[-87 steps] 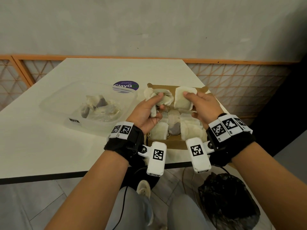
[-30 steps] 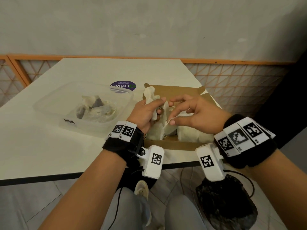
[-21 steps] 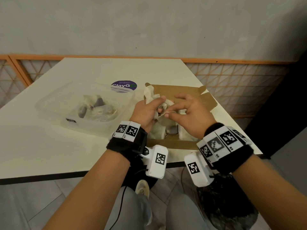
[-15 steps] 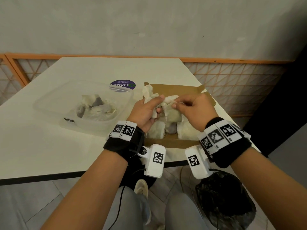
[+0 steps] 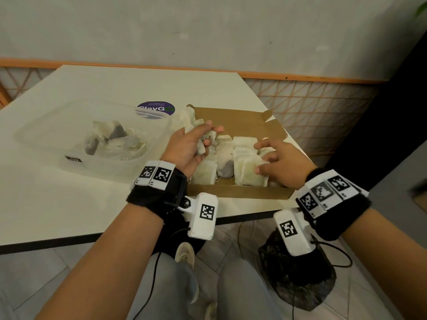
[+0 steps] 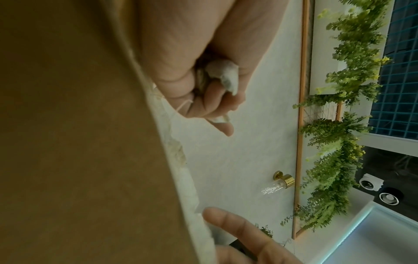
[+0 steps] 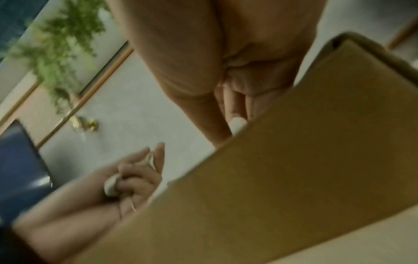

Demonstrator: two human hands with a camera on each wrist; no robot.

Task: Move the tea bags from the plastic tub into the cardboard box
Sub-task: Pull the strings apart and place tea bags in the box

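Observation:
A clear plastic tub (image 5: 46,139) on the left of the table holds a few tea bags (image 5: 108,137). To its right the open cardboard box (image 5: 235,118) is packed with several tea bags (image 5: 245,162) standing in rows. My left hand (image 5: 205,137) hovers over the box's left side and grips a crumpled bunch of tea bags (image 5: 190,117); the left wrist view shows that bunch (image 6: 224,71) squeezed in the fist. My right hand (image 5: 261,158) is low over the box's right side, fingers spread and resting on the packed bags. The right wrist view is blurred.
A round purple sticker (image 5: 156,108) lies on the table behind the tub. The white table's near edge (image 5: 69,239) runs just below my wrists. A black bag (image 5: 298,280) sits on the floor under the box corner. An orange lattice railing (image 5: 312,116) borders the right.
My right hand pulled a tea bag away from the left hand's bunch, carried it down to the right and set it among the packed bags. The left hand stayed over the box.

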